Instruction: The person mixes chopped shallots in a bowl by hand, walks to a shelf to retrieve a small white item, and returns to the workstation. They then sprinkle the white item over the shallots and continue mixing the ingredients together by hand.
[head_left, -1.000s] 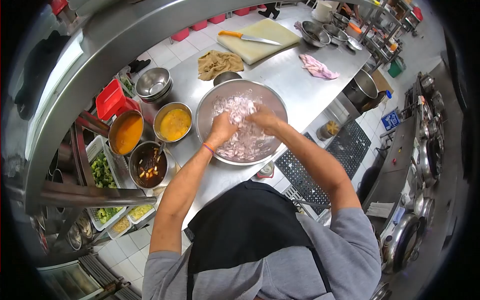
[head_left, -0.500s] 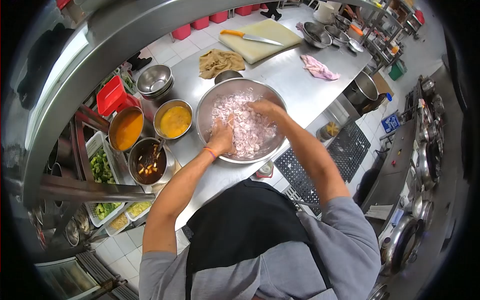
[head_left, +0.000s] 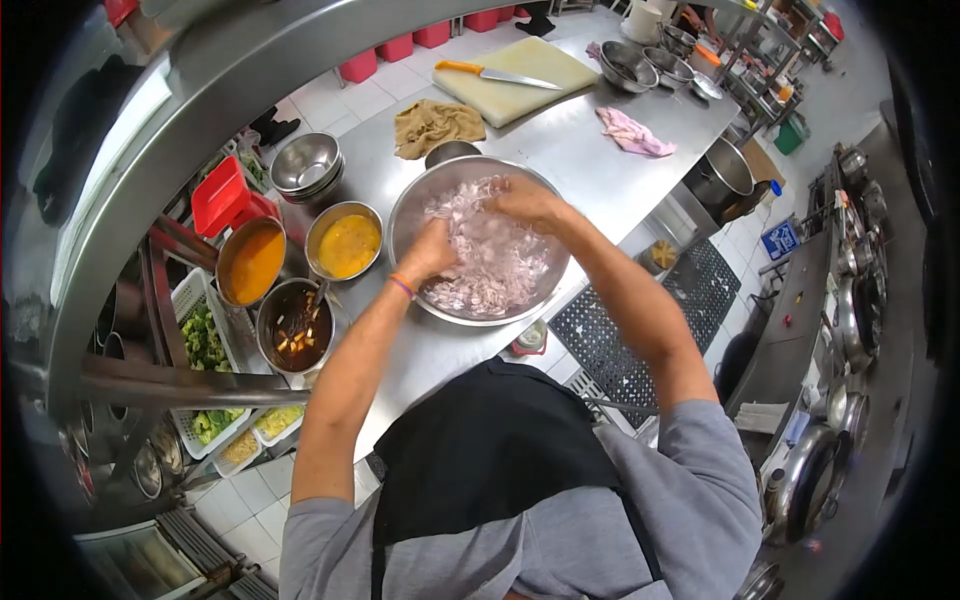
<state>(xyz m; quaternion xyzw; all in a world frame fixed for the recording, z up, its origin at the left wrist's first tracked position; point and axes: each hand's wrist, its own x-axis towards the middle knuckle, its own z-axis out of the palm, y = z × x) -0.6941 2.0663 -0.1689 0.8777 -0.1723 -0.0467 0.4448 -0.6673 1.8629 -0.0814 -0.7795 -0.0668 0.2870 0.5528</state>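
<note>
A wide steel bowl (head_left: 405, 215) on the counter holds a heap of thin pale-pink slices (head_left: 495, 275), which look like sliced shallot or onion. At the heap's left side is my left hand (head_left: 430, 252), its fingers sunk among the slices and hidden. My right hand (head_left: 528, 203) reaches over the bowl's far right side, fingers bent down into the slices and smeared by motion. Neither hand's grip shows. Left of the bowl stand a bowl of yellow liquid (head_left: 350, 246), a pot of orange liquid (head_left: 255, 262) and a pot of dark sauce with pale pieces (head_left: 297, 330).
Beyond the bowl lie a brown cloth (head_left: 437, 127), a cutting board (head_left: 535, 100) with a yellow-handled knife (head_left: 500, 74), and a pink cloth (head_left: 635, 133). Stacked steel bowls (head_left: 306, 162) stand left. A metal rail (head_left: 180, 382) crosses above the vegetable trays (head_left: 205, 340).
My left hand has shifted slightly left, and its spread fingers are now hidden among the slices. My right hand has moved a little left; the slices have been stirred about.
</note>
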